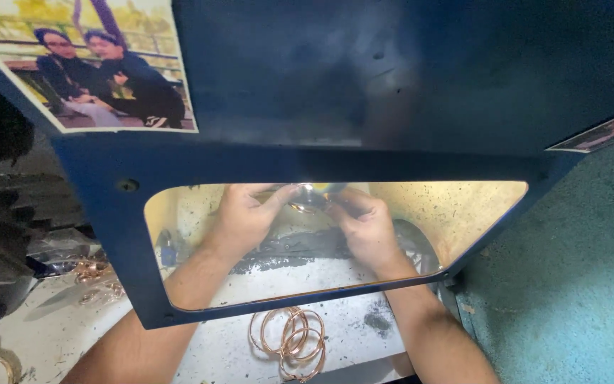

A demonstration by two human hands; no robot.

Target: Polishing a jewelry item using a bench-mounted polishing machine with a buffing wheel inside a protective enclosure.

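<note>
Behind the window, hands [307,213] pinching a ring [307,201], fingers closed

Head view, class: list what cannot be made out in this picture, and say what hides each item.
- The small shiny piece between the left hand and right hand: glare and fingers hide its shape.
- What lies above the window: the blue panel covers it.
- Bangles on the bench: the bottom edge cuts off the pile.
- Objects at far left: too dark to tell.

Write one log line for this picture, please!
left hand: holds ring | right hand: holds same ring | bangles: on bench
</note>
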